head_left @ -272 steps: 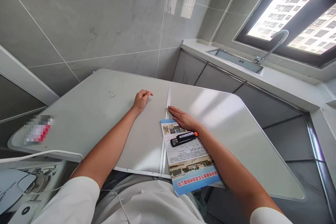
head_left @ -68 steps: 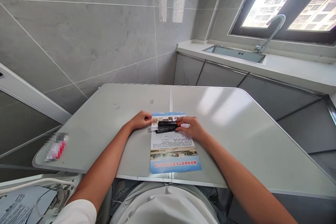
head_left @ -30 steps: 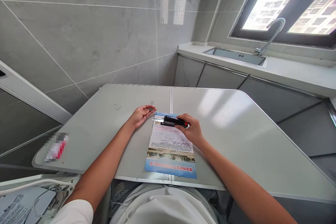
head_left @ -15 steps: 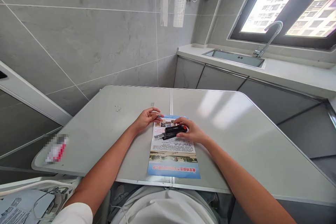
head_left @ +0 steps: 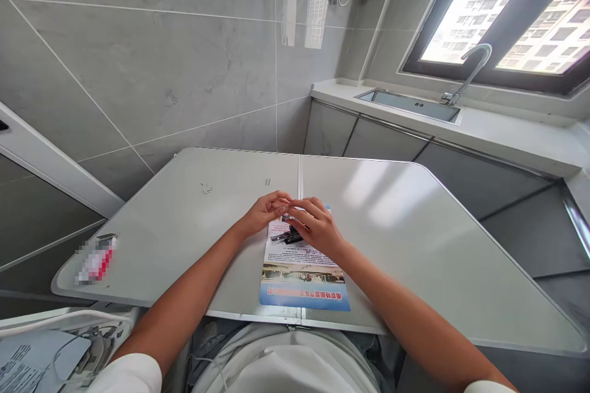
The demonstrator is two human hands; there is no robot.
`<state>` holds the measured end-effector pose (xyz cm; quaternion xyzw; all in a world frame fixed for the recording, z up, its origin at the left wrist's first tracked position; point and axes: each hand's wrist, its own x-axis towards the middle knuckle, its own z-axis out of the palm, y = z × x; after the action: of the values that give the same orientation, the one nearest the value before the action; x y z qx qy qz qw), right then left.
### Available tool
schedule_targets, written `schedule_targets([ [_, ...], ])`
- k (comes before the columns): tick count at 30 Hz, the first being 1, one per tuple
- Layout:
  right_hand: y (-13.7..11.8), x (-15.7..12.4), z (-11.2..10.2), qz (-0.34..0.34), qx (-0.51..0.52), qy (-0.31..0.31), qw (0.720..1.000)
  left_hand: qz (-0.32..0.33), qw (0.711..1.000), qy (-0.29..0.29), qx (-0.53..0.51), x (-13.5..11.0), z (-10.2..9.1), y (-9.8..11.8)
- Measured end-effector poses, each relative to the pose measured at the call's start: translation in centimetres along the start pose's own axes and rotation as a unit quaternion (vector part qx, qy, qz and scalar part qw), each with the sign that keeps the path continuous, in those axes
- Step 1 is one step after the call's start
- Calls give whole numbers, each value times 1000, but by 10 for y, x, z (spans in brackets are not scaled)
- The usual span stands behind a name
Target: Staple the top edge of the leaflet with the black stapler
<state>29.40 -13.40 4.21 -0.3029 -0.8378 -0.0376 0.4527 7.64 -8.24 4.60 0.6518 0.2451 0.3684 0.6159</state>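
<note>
A black stapler (head_left: pixel 291 236) lies open on a printed leaflet (head_left: pixel 304 285), partly covered by my right hand. Just above it, my left hand (head_left: pixel 267 214) is closed in a pinch on a small, thin strip of staples (head_left: pixel 286 207), which the fingers largely hide. My right hand (head_left: pixel 319 226) reaches over the stapler, its fingertips meeting those of the left at the strip. Beyond the hands, short grey staple strips (head_left: pixel 268 182) rest on the table.
The pale folding table (head_left: pixel 391 258) has a seam down its middle. Small dark bits (head_left: pixel 206 188) lie at its far left. A blurred red-and-white item (head_left: pixel 95 261) sits near the left edge. A counter with a sink (head_left: pixel 410 104) stands at the back right.
My right hand has let go of the stapler and moved up and left to my left fingertips. The stapler stays on the leaflet. My left hand has shifted slightly right.
</note>
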Motion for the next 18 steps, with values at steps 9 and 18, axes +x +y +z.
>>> schedule_targets([
  [9, 8, 3, -4, 2, -11, 21, 1000, 32, 999, -4, 17, 0, -4, -3],
  [18, 151, -44, -50, 379, -114, -18, 918, 40, 874, 238, 422, 7, -79, -35],
])
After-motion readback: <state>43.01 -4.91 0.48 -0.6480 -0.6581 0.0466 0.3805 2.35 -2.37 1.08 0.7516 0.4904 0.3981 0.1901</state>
